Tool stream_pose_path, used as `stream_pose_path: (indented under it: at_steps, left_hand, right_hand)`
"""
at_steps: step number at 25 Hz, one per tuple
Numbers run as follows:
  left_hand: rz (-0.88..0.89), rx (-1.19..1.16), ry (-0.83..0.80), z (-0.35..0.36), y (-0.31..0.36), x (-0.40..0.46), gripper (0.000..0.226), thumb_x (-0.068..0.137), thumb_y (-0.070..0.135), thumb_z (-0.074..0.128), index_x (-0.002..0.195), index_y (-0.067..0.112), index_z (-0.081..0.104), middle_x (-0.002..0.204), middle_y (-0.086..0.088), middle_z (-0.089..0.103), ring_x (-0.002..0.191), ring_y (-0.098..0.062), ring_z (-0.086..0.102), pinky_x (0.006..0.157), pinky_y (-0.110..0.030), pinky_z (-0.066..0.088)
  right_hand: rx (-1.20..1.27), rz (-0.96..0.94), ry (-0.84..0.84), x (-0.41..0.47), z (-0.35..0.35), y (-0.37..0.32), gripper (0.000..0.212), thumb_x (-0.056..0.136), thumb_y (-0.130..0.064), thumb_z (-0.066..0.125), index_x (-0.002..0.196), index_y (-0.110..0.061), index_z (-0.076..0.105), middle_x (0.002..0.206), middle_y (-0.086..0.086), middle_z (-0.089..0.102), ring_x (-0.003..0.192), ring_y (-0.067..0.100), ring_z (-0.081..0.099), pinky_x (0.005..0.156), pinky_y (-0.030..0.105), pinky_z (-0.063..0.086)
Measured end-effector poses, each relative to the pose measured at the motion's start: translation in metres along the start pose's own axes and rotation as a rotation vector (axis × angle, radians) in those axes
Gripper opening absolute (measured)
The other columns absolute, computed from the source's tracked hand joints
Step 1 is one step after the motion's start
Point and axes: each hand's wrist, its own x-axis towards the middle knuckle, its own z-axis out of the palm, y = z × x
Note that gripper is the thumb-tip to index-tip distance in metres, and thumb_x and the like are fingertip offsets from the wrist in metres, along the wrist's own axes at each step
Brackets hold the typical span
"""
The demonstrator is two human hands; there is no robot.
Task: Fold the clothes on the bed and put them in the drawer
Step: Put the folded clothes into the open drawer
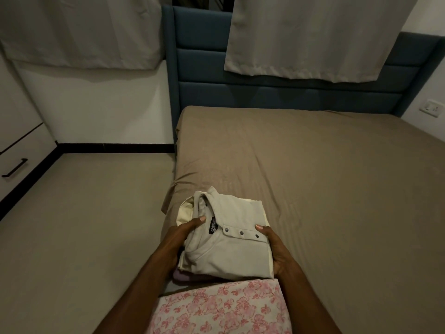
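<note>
A stack of folded clothes (224,247) rests at the near left corner of the bed (313,165). Its top piece is a beige polo shirt with three dark buttons and a black neck label. A cream garment shows under it at the far left, and a lilac one (183,277) peeks out at the bottom. My left hand (178,242) grips the stack's left side, thumb on top near the collar. My right hand (274,249) grips the right side, thumb by the button placket. A white drawer unit (16,153) with a black handle stands at the far left, and its drawers are closed.
The bed has a brown sheet and a blue padded headboard (204,68). Pale curtains (313,37) hang over the headboard and the left wall. Beige floor (84,225) lies between the bed and the drawers. My pink floral garment fills the bottom edge. A wall socket (431,108) is at the right.
</note>
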Motion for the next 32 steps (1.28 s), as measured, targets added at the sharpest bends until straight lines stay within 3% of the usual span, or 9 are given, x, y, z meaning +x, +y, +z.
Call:
stream_pose_path:
  at_steps: [3,9,13,16,18,21,26,29,32]
  left_hand:
    - [0.017,-0.043,-0.062,0.001,0.013,-0.002,0.089,0.05,0.05,0.099,0.127,0.016,0.07,0.115,-0.012,0.076,0.107,-0.034,0.073,0.102,-0.051,0.054]
    - [0.247,-0.132,-0.154,-0.001,0.039,-0.016,0.065,0.07,0.026,0.092,0.128,0.01,0.069,0.119,-0.018,0.074,0.11,-0.037,0.071,0.103,-0.056,0.053]
    - [0.389,-0.135,-0.151,-0.016,0.059,-0.039,0.06,0.076,0.017,0.089,0.131,0.017,0.065,0.121,-0.011,0.074,0.11,-0.03,0.072,0.095,-0.048,0.058]
    - [0.367,-0.143,-0.147,-0.036,0.078,-0.067,0.055,0.077,0.019,0.088,0.126,0.008,0.068,0.116,-0.016,0.075,0.107,-0.034,0.073,0.092,-0.046,0.059]
    - [0.319,-0.175,-0.147,-0.055,0.092,-0.089,0.053,0.073,0.018,0.09,0.12,0.001,0.072,0.114,-0.02,0.075,0.106,-0.038,0.072,0.094,-0.048,0.058]
    - [0.298,-0.204,-0.136,-0.086,0.111,-0.123,0.07,0.055,0.021,0.096,0.116,-0.005,0.072,0.116,-0.026,0.072,0.109,-0.044,0.07,0.101,-0.056,0.053]
    - [0.288,-0.242,-0.148,-0.118,0.148,-0.181,0.073,0.056,0.016,0.095,0.122,-0.001,0.07,0.121,-0.028,0.069,0.112,-0.047,0.067,0.1,-0.059,0.053]
    - [0.268,-0.232,-0.144,-0.131,0.177,-0.215,0.076,0.061,0.014,0.093,0.131,0.001,0.064,0.124,-0.028,0.068,0.115,-0.047,0.066,0.101,-0.06,0.051]
    - [0.267,-0.242,-0.164,-0.139,0.202,-0.248,0.074,0.066,0.014,0.092,0.134,0.005,0.063,0.128,-0.028,0.066,0.119,-0.048,0.064,0.106,-0.066,0.045]
  right_hand:
    - [0.023,-0.011,-0.001,-0.003,0.011,-0.009,0.061,0.076,-0.039,0.083,0.128,-0.007,0.072,0.131,0.024,0.066,0.106,0.04,0.068,0.102,0.053,0.05]
    - [-0.002,-0.1,0.025,-0.016,0.045,-0.035,0.069,0.071,-0.034,0.085,0.132,-0.006,0.069,0.13,0.024,0.066,0.106,0.04,0.069,0.099,0.051,0.053]
    - [-0.036,-0.195,0.024,-0.036,0.078,-0.048,0.063,0.074,-0.029,0.08,0.132,-0.007,0.068,0.123,0.023,0.069,0.1,0.04,0.07,0.096,0.051,0.054]
    - [-0.034,-0.239,-0.014,-0.056,0.112,-0.049,0.047,0.083,-0.028,0.071,0.125,-0.007,0.071,0.117,0.022,0.071,0.095,0.039,0.071,0.094,0.05,0.052]
    - [-0.041,-0.24,-0.024,-0.071,0.139,-0.047,0.052,0.077,-0.026,0.078,0.126,-0.008,0.071,0.119,0.022,0.07,0.097,0.039,0.07,0.093,0.05,0.054]
    - [-0.057,-0.193,-0.034,-0.093,0.179,-0.043,0.066,0.063,-0.018,0.088,0.125,-0.007,0.068,0.116,0.021,0.07,0.098,0.04,0.069,0.094,0.052,0.055]
    - [-0.026,-0.113,-0.07,-0.127,0.237,-0.048,0.095,0.049,-0.016,0.101,0.136,-0.004,0.063,0.12,0.023,0.069,0.1,0.04,0.068,0.094,0.055,0.055]
    - [0.055,-0.039,-0.073,-0.153,0.273,-0.058,0.096,0.043,-0.021,0.104,0.13,-0.003,0.068,0.124,0.024,0.068,0.102,0.041,0.069,0.092,0.057,0.056]
    - [0.078,-0.02,-0.1,-0.179,0.306,-0.072,0.085,0.052,-0.027,0.101,0.128,-0.004,0.07,0.132,0.024,0.066,0.112,0.044,0.067,0.093,0.06,0.054]
